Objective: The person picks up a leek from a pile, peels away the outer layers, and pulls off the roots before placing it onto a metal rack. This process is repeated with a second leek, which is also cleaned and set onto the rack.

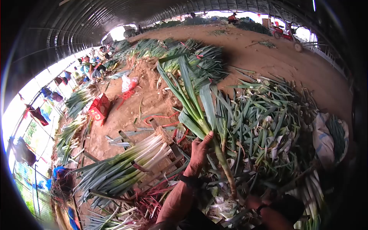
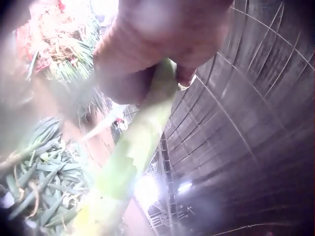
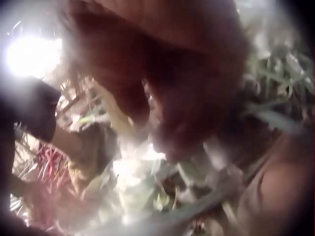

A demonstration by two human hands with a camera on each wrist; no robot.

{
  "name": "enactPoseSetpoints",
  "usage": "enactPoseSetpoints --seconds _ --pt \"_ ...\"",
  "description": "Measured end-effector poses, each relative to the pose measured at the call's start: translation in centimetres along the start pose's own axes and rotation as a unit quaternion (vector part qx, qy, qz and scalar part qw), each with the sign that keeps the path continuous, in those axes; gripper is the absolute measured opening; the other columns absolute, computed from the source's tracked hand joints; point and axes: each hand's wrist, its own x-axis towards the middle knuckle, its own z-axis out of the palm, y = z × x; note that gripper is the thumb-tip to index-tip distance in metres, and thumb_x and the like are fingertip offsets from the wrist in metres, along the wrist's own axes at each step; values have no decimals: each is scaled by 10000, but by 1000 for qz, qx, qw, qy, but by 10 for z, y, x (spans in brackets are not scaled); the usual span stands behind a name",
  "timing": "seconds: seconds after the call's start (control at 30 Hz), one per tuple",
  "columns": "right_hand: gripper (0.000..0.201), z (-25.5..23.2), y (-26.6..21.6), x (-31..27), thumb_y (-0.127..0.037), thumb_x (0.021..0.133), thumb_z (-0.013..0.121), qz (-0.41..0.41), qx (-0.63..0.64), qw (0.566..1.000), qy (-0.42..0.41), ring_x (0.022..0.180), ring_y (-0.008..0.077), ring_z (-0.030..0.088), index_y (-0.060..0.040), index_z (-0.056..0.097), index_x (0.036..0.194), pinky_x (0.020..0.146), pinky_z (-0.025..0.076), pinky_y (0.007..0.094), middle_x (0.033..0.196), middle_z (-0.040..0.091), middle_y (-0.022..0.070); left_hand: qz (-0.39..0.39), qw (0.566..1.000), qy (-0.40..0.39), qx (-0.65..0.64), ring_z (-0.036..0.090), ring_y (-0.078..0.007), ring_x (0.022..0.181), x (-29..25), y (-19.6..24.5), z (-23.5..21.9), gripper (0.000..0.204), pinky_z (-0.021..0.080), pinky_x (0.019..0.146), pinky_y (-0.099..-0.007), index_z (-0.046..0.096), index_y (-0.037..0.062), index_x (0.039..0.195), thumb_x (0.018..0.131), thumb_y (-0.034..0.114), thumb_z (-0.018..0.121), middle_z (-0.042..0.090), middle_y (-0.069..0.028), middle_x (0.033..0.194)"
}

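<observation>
Leek (image 1: 214,142): centre of scene; long axis near-to-far, root end near, leaves fanning far-left.
Left hand (image 1: 199,151): fingers (image 2: 147,73) curled around the stalk, mid-length.
Right hand (image 1: 255,202): at root end; finger state cannot be told.
Trimmed leeks (image 1: 130,161): stacked left.

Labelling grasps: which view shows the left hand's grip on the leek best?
Head view: left hand grips the leek just below its leaves. The left wrist view shows fingers curled round the stalk, blurred. The right wrist view is too blurred to tell.
</observation>
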Motion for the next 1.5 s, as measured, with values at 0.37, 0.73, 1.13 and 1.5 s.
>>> enactPoseSetpoints --seconds 0.37,0.73,1.13,1.5 --pt "323 -278 -142 15 -250 915 699 -40 483 845 227 698 63 611 11 656 1100 515 504 237 846 675 13 -77 991 -97 -48 644 -146 783 -10 -8 19 394 522 737 -300 638 -23 1169 961 312 639 687 -77 957" --pt "306 -285 -161 34 -195 909 661 -21 518 822 238 714 93 624 45 650 1098 547 586 271 837 635 19 -68 988 -139 3 646 -120 860 -19 -8 18 288 505 808 -289 677 -12 1103 944 228 685 711 -52 985" --pt "193 -257 -145 41 -129 905 610 -3 487 822 294 594 83 612 41 695 936 493 537 240 741 658 29 -64 990 -96 -80 626 -132 924 -22 -16 21 287 494 843 -304 654 -21 1142 944 185 683 692 -61 1047" --pt "344 -274 -145 15 -344 914 675 -3 520 828 208 594 80 580 -13 690 1008 488 484 242 818 684 25 -42 990 -119 -58 616 -119 891 -17 -8 22 305 494 831 -296 636 -26 1161 975 215 646 682 -39 1003"
